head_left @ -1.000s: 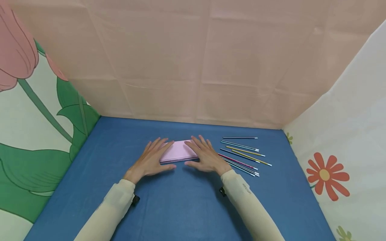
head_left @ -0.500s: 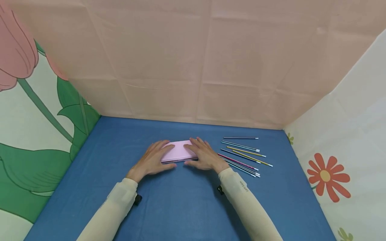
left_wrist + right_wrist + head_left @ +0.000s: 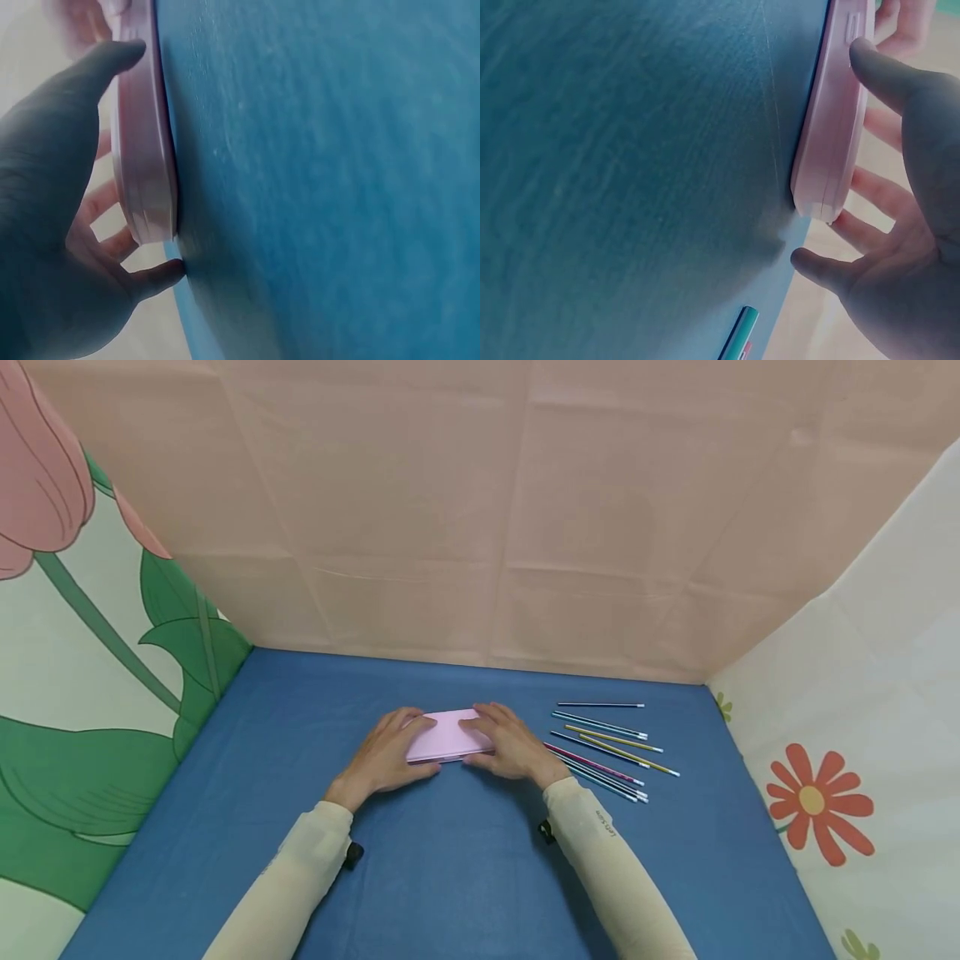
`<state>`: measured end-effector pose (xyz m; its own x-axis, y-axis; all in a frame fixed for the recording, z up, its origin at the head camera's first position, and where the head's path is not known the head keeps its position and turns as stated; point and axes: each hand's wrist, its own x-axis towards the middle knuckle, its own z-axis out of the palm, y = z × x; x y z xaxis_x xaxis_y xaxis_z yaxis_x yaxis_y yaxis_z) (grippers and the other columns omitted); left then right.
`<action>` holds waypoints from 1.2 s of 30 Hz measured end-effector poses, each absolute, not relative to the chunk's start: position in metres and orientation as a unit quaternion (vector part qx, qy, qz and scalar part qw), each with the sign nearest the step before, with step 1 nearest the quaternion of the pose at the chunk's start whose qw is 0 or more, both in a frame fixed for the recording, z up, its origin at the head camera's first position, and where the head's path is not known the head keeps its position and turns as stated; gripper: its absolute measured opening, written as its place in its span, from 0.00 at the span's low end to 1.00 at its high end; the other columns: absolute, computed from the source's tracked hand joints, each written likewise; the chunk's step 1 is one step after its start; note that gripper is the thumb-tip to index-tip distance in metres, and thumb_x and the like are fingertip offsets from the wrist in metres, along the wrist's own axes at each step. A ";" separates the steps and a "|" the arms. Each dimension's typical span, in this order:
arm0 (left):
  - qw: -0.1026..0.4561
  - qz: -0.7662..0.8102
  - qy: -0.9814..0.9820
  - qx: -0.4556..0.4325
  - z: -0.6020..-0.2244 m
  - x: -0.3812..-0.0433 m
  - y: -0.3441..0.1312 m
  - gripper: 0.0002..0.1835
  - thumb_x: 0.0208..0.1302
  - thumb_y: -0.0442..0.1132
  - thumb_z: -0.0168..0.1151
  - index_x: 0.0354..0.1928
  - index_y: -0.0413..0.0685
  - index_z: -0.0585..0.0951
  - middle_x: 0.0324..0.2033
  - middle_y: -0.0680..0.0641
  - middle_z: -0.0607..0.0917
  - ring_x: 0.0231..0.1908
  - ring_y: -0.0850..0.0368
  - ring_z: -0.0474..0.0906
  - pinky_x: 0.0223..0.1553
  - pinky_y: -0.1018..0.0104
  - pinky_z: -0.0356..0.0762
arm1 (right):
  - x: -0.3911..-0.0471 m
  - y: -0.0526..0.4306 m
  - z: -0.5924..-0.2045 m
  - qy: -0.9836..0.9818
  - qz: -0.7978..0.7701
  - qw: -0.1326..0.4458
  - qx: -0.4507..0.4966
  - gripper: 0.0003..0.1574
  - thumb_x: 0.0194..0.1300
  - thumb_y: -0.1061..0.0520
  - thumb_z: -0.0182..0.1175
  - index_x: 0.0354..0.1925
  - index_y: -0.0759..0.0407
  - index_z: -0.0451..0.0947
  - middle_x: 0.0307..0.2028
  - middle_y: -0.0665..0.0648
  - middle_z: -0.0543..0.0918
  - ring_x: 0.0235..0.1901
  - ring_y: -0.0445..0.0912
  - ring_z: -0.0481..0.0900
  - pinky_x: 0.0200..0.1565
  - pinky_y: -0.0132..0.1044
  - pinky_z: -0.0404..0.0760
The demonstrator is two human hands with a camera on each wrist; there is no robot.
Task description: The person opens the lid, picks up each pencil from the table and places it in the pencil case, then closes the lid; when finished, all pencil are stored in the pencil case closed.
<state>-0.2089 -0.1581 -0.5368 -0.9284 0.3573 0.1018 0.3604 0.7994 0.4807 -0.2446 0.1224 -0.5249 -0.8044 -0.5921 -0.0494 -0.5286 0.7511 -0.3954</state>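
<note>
A pink plastic pencil case (image 3: pixel 448 737) lies flat on the blue table in the head view, between both hands. My left hand (image 3: pixel 382 753) holds its left end, thumb at the near side and fingers on the far side. At the right end, my right hand (image 3: pixel 513 747) grips it the same way. The left wrist view shows the left thumb (image 3: pixel 124 56) against the case's front wall (image 3: pixel 142 135). In the right wrist view the right thumb (image 3: pixel 874 67) lies by a small latch (image 3: pixel 852 27). Part of each hand's fingers is hidden behind the case.
Several pencils with white ends (image 3: pixel 607 743) lie loosely spread to the right of the case, some close to the right hand. A beige cloth wall (image 3: pixel 480 527) rises behind the blue table (image 3: pixel 450 877). Flower-printed cloths (image 3: pixel 810 802) stand at both sides.
Both hands have closed in on the pencil case, thumbs now at its near side. The left hand has moved slightly right, and its end of the case shifted slightly right.
</note>
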 end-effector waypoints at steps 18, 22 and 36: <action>0.026 -0.243 -0.957 -0.158 -0.543 -0.206 -0.147 0.36 0.67 0.51 0.83 0.73 0.52 0.80 0.73 0.38 0.77 0.76 0.31 0.72 0.75 0.28 0.75 | -0.247 0.117 -0.529 0.934 -0.187 0.062 -0.297 0.43 0.74 0.40 0.77 0.80 0.43 0.76 0.86 0.60 0.70 0.86 0.63 0.64 0.84 0.68 0.67; 0.021 -0.231 -0.961 -0.150 -0.542 -0.207 -0.145 0.35 0.68 0.51 0.82 0.73 0.52 0.80 0.72 0.38 0.77 0.76 0.30 0.72 0.73 0.28 0.77 | -0.247 0.115 -0.528 0.936 -0.183 0.060 -0.295 0.44 0.73 0.40 0.77 0.81 0.43 0.76 0.86 0.61 0.70 0.85 0.64 0.66 0.84 0.67 0.69; -0.005 -0.243 -0.964 -0.109 -0.537 -0.205 -0.136 0.35 0.70 0.51 0.81 0.74 0.56 0.78 0.74 0.40 0.73 0.80 0.31 0.67 0.64 0.24 0.83 | -0.246 0.116 -0.527 0.933 -0.193 0.037 -0.301 0.40 0.73 0.43 0.77 0.78 0.48 0.80 0.82 0.63 0.75 0.81 0.63 0.69 0.80 0.65 0.76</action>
